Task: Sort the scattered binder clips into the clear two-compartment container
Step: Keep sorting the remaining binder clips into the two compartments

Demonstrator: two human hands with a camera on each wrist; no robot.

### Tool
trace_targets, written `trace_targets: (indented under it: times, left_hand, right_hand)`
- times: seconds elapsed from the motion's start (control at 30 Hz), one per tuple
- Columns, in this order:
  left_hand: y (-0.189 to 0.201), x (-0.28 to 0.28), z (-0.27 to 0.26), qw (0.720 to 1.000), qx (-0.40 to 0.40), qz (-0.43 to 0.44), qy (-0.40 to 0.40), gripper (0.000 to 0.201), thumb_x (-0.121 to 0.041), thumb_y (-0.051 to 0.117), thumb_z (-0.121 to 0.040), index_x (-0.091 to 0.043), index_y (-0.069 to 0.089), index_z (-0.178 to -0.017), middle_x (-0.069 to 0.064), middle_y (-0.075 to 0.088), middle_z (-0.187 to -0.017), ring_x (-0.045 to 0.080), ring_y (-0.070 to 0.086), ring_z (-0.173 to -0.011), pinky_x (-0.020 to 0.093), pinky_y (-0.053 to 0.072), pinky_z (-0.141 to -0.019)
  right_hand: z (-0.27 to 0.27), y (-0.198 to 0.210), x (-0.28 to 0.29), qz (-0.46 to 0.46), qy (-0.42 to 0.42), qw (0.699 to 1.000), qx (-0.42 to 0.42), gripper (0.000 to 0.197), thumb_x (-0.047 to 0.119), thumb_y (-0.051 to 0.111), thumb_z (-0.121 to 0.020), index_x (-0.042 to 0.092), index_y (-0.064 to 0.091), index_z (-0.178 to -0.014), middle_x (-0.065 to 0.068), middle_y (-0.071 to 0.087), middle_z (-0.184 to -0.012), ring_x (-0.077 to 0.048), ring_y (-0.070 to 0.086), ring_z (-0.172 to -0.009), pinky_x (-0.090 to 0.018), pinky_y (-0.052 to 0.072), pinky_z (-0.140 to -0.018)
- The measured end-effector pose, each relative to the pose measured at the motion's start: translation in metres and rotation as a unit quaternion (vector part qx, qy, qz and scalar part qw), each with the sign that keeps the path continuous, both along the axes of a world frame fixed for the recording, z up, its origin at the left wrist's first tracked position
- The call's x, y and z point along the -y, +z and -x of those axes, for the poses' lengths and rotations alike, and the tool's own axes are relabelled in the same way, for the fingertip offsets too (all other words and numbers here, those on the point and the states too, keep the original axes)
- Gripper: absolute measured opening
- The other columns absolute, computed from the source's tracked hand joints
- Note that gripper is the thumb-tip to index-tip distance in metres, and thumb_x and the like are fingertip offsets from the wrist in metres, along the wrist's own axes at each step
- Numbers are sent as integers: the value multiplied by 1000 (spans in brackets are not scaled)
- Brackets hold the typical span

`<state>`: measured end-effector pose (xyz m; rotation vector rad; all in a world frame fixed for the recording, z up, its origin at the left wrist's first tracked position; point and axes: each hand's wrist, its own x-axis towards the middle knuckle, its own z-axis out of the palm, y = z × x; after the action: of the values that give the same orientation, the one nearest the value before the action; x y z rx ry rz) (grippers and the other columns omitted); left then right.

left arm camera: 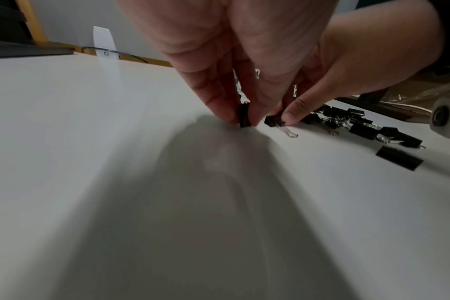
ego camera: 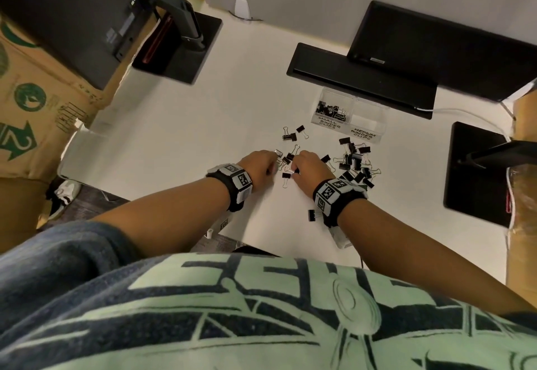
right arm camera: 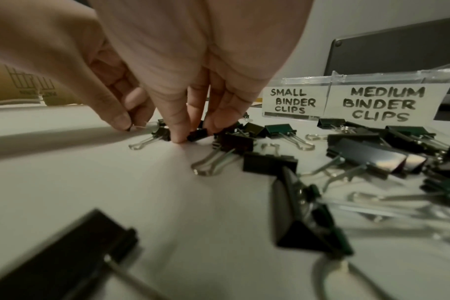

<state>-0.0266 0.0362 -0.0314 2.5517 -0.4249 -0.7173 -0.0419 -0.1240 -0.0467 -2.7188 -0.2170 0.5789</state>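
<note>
Left hand pinching small clip on tabletop; right hand pinching another. Lift both clear of handles, drop into small-clip side of container, 1 o'clock. Medium pile at 3 o'clock waits.

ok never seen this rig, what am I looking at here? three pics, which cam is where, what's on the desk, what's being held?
No robot: a person with a camera on the head and one strapped to each wrist. The big overhead picture is the head camera; the other two look along each hand at its fingers.

On the white desk lie scattered black binder clips and a clear two-compartment container, labelled SMALL BINDER CLIPS and MEDIUM BINDER CLIPS. The small side holds some clips; the medium side looks empty.

The left hand pinches one small black clip at the desk. The right hand has its fingertips down among small clips; its grip seems to close on one.
</note>
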Motion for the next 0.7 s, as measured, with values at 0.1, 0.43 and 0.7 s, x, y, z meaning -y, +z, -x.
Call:
trace_targets:
  times: [0.1, 0.43, 0.7]
  left_hand:
    - [3, 1, -3, 999, 18, 38, 25, 12, -2, 46, -88, -13, 51, -88, 2, 53, -82, 22, 49, -73, 28, 36, -64]
    - [-9, 22, -23, 996, 76, -38, 3, 22, -11, 51, -92, -10, 66, -108, 10, 58, -112, 29, 48, -110, 39, 49, -86]
    - [-16, 36, -28, 994, 47, -94, -7, 27, -22, 65, -84, -1, 64, -101, 14, 50, -113, 29, 50, -106, 38, 49, -79]
  right_hand:
    - [2, 1, 2, -36, -48, 998, 3, 22, 8, 54, -87, 7, 60, -109, -12, 55, -116, -27, 51, -109, -33, 44, -87]
    - [2, 21, 9, -270, -340, 892, -124, 3, 11, 56, -81, 13, 57, -78, -8, 64, -72, -15, 56, -53, -23, 47, -56]
    - [6, 14, -8, -115, -158, 978, -75, 21, 16, 67, -83, 3, 64, -99, -12, 65, -103, -27, 61, -97, -32, 48, -81]
